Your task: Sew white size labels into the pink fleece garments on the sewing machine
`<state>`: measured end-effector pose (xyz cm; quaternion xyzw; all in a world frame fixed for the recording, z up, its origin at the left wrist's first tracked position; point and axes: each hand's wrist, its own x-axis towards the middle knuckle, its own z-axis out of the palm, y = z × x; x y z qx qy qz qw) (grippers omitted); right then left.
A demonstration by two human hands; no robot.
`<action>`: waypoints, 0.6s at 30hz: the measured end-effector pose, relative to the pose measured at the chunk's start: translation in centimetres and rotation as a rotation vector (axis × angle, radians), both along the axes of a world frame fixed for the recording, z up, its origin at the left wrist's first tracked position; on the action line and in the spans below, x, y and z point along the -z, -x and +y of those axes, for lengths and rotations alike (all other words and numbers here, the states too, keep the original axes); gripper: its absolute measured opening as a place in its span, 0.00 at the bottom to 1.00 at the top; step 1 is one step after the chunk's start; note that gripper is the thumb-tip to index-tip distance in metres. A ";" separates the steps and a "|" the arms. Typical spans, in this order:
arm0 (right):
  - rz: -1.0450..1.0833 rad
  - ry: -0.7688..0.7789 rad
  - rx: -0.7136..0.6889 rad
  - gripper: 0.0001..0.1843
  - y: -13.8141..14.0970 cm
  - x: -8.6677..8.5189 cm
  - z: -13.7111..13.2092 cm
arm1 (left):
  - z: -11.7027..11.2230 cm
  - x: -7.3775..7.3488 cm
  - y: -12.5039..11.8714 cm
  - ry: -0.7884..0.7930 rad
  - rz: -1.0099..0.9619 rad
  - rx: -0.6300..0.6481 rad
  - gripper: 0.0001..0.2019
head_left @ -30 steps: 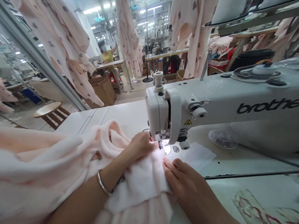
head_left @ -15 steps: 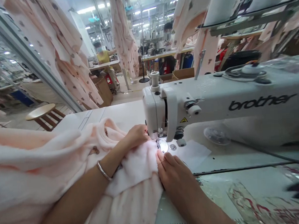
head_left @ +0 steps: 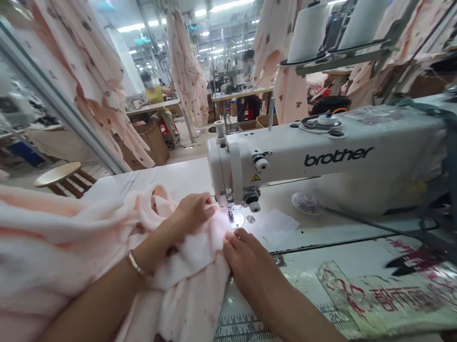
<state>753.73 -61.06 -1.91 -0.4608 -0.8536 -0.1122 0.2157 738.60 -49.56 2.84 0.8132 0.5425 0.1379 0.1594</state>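
A pale pink fleece garment (head_left: 189,300) with brown spots is spread over the left of the table, its edge under the needle area of a white sewing machine (head_left: 274,163). My left hand (head_left: 194,211), a silver bangle on its wrist, pinches the fabric just left of the needle, behind the presser foot. In front of the foot, my right hand (head_left: 248,256) has its fingers closed on the garment's right edge. A small lamp lights the needle plate (head_left: 237,218). The fingertips of both hands are partly hidden.
A white fabric scrap (head_left: 279,227) and a clear round dish (head_left: 307,202) lie right of the needle. Thread cones (head_left: 307,34) stand behind the machine. A wooden stool (head_left: 62,177) is at the left. Spotted garments (head_left: 187,71) hang beyond; a person in yellow (head_left: 154,93) sits farther back.
My view has shifted to the right, showing more of the machine and the ruler. My left hand has drawn slightly away from the needle, still holding fabric; the right hand keeps its grip.
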 end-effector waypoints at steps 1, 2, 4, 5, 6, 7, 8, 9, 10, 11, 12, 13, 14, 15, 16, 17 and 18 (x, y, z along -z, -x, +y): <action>0.061 0.003 -0.033 0.15 0.2 -0.8 -0.7 | -1.6 -1.2 0.7 -0.017 -0.007 -0.018 0.08; 0.136 0.004 -0.079 0.18 0.5 -1.6 -1.5 | -3.5 -2.5 1.4 -0.010 -0.041 -0.028 0.10; 0.294 0.005 -0.191 0.22 1.4 -3.0 -3.3 | -7.6 -5.1 2.6 0.084 -0.177 -0.023 0.16; 0.371 0.005 -0.243 0.23 1.8 -3.5 -4.1 | -9.5 -6.2 3.0 0.139 -0.261 -0.019 0.18; 0.447 0.009 -0.281 0.21 2.1 -4.0 -4.8 | -11.3 -7.0 3.3 0.194 -0.337 -0.007 0.19; 0.520 0.029 -0.297 0.18 2.4 -4.4 -5.3 | -12.8 -7.6 3.6 0.236 -0.389 0.009 0.18; 0.609 0.086 -0.294 0.13 2.4 -4.9 -5.6 | -13.9 -8.0 3.7 0.264 -0.418 0.028 0.15; 0.716 0.182 -0.275 0.08 2.2 -5.3 -5.8 | -14.8 -8.2 3.9 0.274 -0.425 0.047 0.12; 0.834 0.319 -0.252 0.07 1.9 -5.8 -5.9 | -15.3 -8.3 4.0 0.268 -0.423 0.059 0.10; 0.949 0.482 -0.237 0.09 1.4 -6.3 -5.9 | -15.7 -8.4 4.1 0.256 -0.409 0.063 0.08; 1.050 0.656 -0.232 0.11 0.9 -6.8 -6.0 | -15.9 -8.4 4.2 0.244 -0.391 0.059 0.07; 1.133 0.814 -0.240 0.11 0.3 -7.3 -6.0 | -16.0 -8.5 4.2 0.233 -0.375 0.052 0.06; 1.190 0.939 -0.260 0.12 -0.2 -7.7 -6.1 | -15.9 -8.5 4.1 0.231 -0.365 0.049 0.07; 1.220 1.029 -0.277 0.12 -0.6 -7.9 -6.2 | -15.7 -8.5 3.9 0.236 -0.359 0.057 0.07; 1.227 1.089 -0.285 0.13 -1.0 -7.9 -6.2 | -15.4 -8.4 3.7 0.243 -0.353 0.074 0.07; 1.214 1.112 -0.282 0.13 -1.4 -7.7 -6.0 | -15.0 -8.2 3.5 0.243 -0.338 0.092 0.07; 1.173 1.090 -0.268 0.12 -1.9 -7.2 -5.5 | -14.4 -7.8 3.4 0.235 -0.308 0.100 0.07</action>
